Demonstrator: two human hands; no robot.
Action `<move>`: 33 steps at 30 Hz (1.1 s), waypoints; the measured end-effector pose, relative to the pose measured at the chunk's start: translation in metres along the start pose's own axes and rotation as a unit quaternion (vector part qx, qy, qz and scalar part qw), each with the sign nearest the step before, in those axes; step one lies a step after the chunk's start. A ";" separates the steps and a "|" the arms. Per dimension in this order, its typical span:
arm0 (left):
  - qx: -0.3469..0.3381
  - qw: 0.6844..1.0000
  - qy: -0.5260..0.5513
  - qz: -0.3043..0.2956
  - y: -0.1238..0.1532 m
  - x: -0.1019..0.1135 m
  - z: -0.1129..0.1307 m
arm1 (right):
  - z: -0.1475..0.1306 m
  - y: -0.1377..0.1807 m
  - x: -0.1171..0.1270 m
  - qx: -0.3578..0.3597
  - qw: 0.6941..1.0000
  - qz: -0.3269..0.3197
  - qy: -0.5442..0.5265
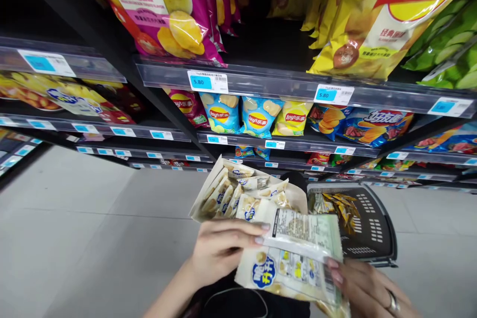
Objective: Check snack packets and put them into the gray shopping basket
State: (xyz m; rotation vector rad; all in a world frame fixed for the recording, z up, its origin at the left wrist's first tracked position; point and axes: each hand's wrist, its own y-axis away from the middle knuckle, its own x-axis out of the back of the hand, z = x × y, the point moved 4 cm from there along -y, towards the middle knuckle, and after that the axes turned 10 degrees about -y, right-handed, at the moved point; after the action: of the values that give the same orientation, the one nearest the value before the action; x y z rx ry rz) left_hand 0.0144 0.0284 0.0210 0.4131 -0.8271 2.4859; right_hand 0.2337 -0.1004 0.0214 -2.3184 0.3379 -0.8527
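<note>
Between my two hands is a cream and pale green snack packet point(294, 253), its printed back turned up and a seam running across it. My left hand point(219, 246) is closed on the packet's left edge, thumb and fingers pinching it. On the right edge, my right hand point(363, 283) grips it too, with a ring on one finger. Just beyond the packet, a white open carton point(203, 198) is tilted and holds several similar small snack packets point(227, 196). What supports the carton is hidden.
A dark shopping basket point(387, 238) with yellow-orange packets stands on the grey floor point(93, 238) to the right. Ahead, a black shelf unit carries purple chip bags point(164, 15), yellow chip bags point(357, 25) and blue chip bags point(259, 117). Its shelf edge point(257, 82) juts out above the carton.
</note>
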 end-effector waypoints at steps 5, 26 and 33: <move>0.098 0.992 0.065 0.038 -0.002 -0.003 -0.009 | 0.008 0.000 -0.007 -0.005 0.993 0.093 -0.066; 0.405 0.881 0.229 0.081 0.002 -0.037 -0.034 | 0.070 0.048 -0.039 -0.473 0.818 0.061 -0.323; 0.386 0.914 0.116 -0.054 0.003 -0.064 -0.062 | 0.103 0.077 -0.002 -0.477 0.850 0.130 -0.183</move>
State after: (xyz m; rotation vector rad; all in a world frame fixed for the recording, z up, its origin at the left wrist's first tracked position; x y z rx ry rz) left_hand 0.0580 0.0424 -0.0548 0.3866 0.3015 2.5964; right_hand 0.2975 -0.1090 -0.0897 -3.1347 1.0614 -0.0383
